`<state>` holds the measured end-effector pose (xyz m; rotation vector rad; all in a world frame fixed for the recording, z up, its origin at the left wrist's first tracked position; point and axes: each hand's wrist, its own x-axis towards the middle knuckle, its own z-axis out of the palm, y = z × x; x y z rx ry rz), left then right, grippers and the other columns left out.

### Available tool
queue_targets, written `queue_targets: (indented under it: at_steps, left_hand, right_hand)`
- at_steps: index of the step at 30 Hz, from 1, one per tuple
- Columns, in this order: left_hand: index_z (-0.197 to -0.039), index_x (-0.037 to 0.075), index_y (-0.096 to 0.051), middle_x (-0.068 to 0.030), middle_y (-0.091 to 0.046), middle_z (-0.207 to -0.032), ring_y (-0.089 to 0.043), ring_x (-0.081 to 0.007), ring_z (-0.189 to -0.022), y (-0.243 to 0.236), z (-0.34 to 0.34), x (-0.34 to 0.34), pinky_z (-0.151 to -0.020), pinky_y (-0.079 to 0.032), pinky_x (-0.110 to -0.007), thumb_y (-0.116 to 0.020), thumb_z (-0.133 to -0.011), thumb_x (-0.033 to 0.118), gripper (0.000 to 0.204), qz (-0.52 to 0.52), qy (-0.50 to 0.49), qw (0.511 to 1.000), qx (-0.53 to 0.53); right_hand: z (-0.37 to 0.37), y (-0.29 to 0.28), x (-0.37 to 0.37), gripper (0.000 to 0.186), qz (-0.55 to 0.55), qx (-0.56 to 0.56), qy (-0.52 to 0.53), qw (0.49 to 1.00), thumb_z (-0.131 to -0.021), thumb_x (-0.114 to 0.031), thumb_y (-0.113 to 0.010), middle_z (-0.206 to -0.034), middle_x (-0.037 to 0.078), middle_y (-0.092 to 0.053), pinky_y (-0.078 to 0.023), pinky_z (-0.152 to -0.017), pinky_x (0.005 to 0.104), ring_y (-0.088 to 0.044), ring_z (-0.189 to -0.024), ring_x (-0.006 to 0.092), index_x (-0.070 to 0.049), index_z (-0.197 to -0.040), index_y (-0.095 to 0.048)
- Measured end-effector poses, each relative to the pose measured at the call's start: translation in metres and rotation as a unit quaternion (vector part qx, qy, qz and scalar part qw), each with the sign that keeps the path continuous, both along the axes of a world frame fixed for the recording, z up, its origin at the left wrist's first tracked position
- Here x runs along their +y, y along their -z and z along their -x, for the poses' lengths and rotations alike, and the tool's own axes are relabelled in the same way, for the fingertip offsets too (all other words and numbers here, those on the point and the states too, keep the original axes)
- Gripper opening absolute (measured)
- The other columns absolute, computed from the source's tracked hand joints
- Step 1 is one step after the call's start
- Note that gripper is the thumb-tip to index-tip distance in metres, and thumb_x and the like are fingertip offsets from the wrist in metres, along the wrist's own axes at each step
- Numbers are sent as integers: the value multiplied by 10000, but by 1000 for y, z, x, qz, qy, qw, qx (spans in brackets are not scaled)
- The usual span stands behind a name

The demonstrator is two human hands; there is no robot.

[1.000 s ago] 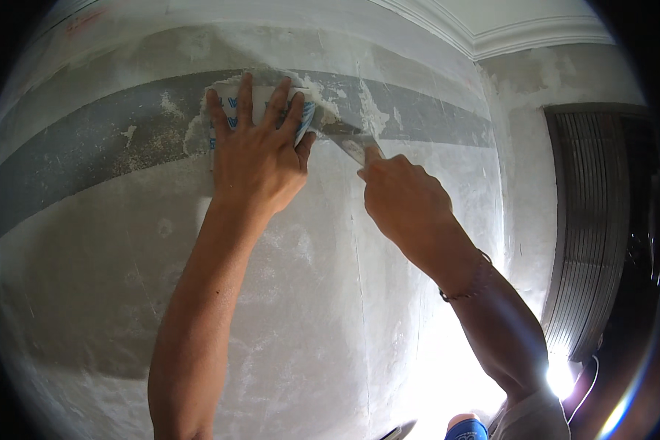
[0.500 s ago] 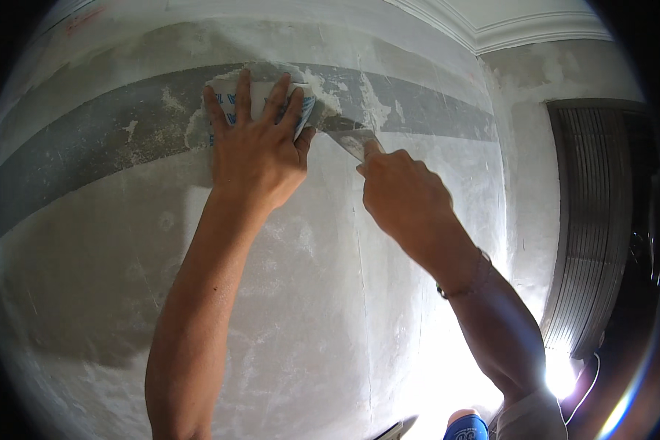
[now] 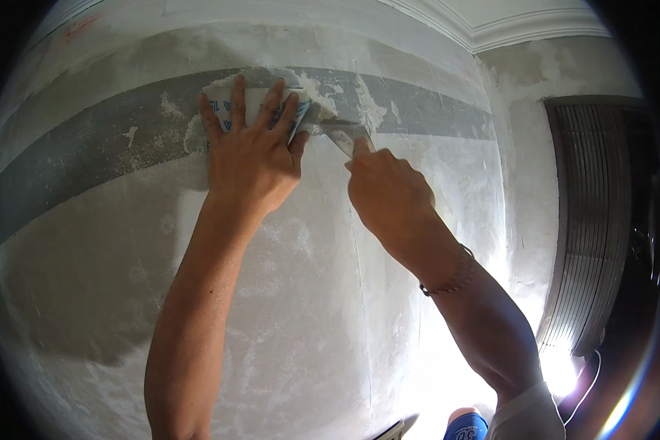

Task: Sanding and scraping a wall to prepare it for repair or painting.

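My left hand [image 3: 251,150] lies flat with its fingers spread. It presses a white sheet with blue print [image 3: 257,103] against the wall, covering much of it; I cannot tell whether it is paper or thin board. Rough pale putty shows around the sheet's top and left edges. My right hand [image 3: 390,187] is closed around the handle of a putty knife [image 3: 345,137], index finger extended along it. The flat blade lies against the wall just right of the sheet, on the lower part of a dark grey band [image 3: 433,117].
The grey plastered wall [image 3: 293,293] fills most of the view, with pale putty smears [image 3: 369,103] on the band. White cornice [image 3: 484,33] runs above. At right stand a dark ribbed panel [image 3: 587,220], a bright lamp [image 3: 559,370] and a white cable [image 3: 592,385].
My right hand and the putty knife have moved left, closer to the sheet. My left hand remains spread on the sheet, and the view has shifted slightly.
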<state>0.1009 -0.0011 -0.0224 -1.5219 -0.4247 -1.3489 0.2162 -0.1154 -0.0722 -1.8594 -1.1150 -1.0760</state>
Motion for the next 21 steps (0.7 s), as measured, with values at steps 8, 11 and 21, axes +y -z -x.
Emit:
queue_targets:
  at_steps: [8, 11, 21]
  left_hand:
    - [-1324, 166, -495, -7, -390, -1443, -225, -367, -1377, -1, 0, 2, -1071, 0, -680, -369, -953, 382, 447, -26, 21, 999, -2]
    - [-1317, 164, -505, -8, -392, -1441, -222, -365, -1379, 1, 1, 7, -1071, -6, -681, -374, -953, 378, 442, -27, 29, 999, -2]
    - [-1306, 173, -520, -5, -423, -1420, -272, -344, -1362, 2, 4, 7, -1079, -41, -671, -393, -947, 361, 425, -37, 38, 999, -3]
  right_hand:
    - [5, 3, -4, 249, 19, -55, 33, 998, -951, -195, -439, -812, 234, -640, -558, -621, 423, -667, -739, 365, 22, -1047, -514]
    - [-1, -2, 0, 257, 11, -66, 32, 997, -949, -202, -447, -794, 224, -638, -557, -630, 418, -665, -729, 368, 21, -1059, -513]
    - [7, 2, -8, 352, 38, -34, 13, 999, -950, -217, -444, -792, 253, -634, -540, -640, 453, -653, -733, 378, 19, -1206, -497]
